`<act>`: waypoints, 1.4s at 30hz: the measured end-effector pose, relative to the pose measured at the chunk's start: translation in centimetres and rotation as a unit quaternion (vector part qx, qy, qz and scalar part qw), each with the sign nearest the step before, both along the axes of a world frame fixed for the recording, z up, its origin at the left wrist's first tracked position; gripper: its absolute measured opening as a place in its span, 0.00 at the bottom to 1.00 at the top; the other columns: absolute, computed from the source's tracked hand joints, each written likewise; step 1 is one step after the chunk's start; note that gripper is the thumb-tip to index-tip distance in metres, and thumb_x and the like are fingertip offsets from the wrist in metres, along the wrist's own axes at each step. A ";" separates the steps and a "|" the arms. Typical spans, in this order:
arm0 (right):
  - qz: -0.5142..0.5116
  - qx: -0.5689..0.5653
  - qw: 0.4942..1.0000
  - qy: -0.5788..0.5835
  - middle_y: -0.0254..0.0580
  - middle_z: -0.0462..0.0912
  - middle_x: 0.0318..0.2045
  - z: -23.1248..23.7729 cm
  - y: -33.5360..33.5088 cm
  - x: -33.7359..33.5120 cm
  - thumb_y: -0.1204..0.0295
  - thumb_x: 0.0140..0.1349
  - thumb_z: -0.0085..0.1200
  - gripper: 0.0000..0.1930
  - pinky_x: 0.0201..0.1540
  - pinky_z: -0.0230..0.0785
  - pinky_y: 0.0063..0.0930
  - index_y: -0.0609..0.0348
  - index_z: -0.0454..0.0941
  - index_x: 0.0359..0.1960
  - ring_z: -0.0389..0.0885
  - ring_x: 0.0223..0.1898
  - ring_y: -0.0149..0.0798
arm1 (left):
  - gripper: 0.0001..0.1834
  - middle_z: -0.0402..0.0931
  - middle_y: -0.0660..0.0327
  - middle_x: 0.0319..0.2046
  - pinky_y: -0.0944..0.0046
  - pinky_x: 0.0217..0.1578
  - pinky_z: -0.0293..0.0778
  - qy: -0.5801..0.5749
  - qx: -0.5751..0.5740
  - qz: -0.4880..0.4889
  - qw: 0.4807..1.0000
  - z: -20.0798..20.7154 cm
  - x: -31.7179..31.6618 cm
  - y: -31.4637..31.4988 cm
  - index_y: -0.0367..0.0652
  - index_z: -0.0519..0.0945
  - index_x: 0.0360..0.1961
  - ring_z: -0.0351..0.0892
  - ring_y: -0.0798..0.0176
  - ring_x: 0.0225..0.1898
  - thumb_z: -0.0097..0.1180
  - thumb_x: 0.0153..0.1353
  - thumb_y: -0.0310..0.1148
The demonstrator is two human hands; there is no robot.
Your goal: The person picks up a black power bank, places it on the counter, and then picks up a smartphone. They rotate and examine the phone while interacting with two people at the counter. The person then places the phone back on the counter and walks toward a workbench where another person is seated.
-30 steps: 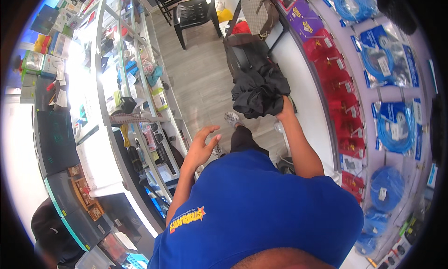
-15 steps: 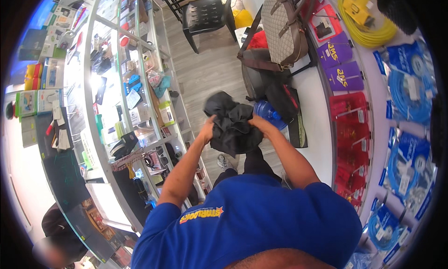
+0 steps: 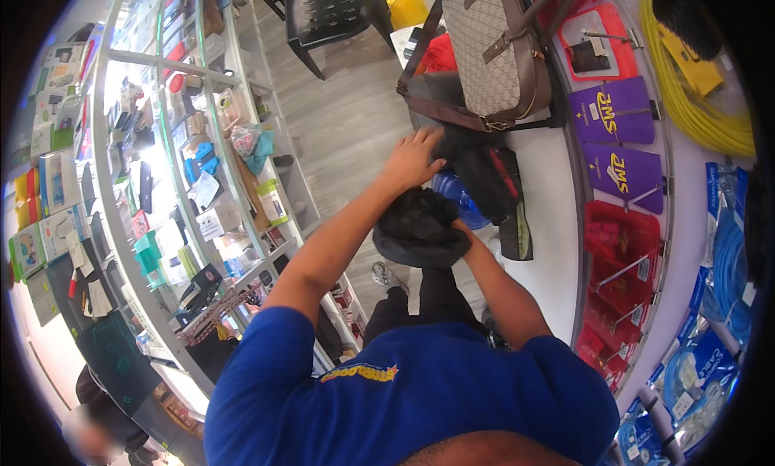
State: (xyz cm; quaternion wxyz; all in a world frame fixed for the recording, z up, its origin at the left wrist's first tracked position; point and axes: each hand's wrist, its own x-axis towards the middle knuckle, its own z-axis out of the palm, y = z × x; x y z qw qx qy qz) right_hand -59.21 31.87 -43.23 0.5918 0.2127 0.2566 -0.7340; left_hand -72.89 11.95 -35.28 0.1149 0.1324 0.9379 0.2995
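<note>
A bunched black fabric bundle [image 3: 421, 228] hangs in front of my legs. Its kind is unclear; it looks soft and folded. My right hand [image 3: 462, 230] grips its right edge, the fingers mostly hidden by the cloth. My left hand [image 3: 413, 161] is off the bundle and reaches beyond it, fingers stretched forward and slightly blurred. Those fingertips come close to a dark garment or bag [image 3: 476, 171] with red trim; whether they touch it I cannot tell. A blue translucent water bottle [image 3: 458, 199] lies between that dark item and the bundle.
A patterned brown travel bag [image 3: 496, 62] rests ahead on the right. A black chair [image 3: 331, 18] stands at the far end of the aisle. Glass display shelves [image 3: 242, 167] line the left; purple packets [image 3: 617, 115] and coiled cables hang at right. Another person [image 3: 109, 413] is at lower left.
My left hand has let go of the black fabric and moved forward and right. The bundle now hangs from my right hand, slightly lower and further right.
</note>
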 end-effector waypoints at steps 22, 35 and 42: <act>-0.073 0.727 0.380 0.567 0.69 0.71 0.70 -7.7 -2.0 -20.3 0.63 0.67 0.66 0.32 0.73 0.61 0.64 0.73 0.73 0.66 0.66 0.72 0.71 | 0.36 0.81 0.55 0.59 0.44 0.71 0.66 0.059 -0.060 -0.117 0.990 6.6 -6.9 -2.7 0.51 0.78 0.69 0.78 0.47 0.66 0.73 0.62 0.50; 0.034 0.719 0.530 0.447 0.54 0.86 0.61 -11.4 5.5 -27.2 0.51 0.71 0.61 0.26 0.59 0.79 0.56 0.60 0.86 0.59 0.84 0.62 0.58 | 0.25 0.85 0.49 0.53 0.46 0.62 0.78 -0.107 0.052 0.162 0.980 7.2 17.5 -12.4 0.42 0.84 0.60 0.84 0.41 0.58 0.68 0.68 0.46; -0.113 0.628 0.710 0.297 0.53 0.91 0.56 -5.9 5.9 -22.1 0.49 0.64 0.70 0.32 0.61 0.81 0.50 0.63 0.86 0.60 0.90 0.53 0.58 | 0.23 0.86 0.50 0.55 0.46 0.59 0.80 -0.220 0.125 0.289 0.923 14.7 35.7 -6.8 0.45 0.85 0.59 0.85 0.42 0.57 0.63 0.72 0.49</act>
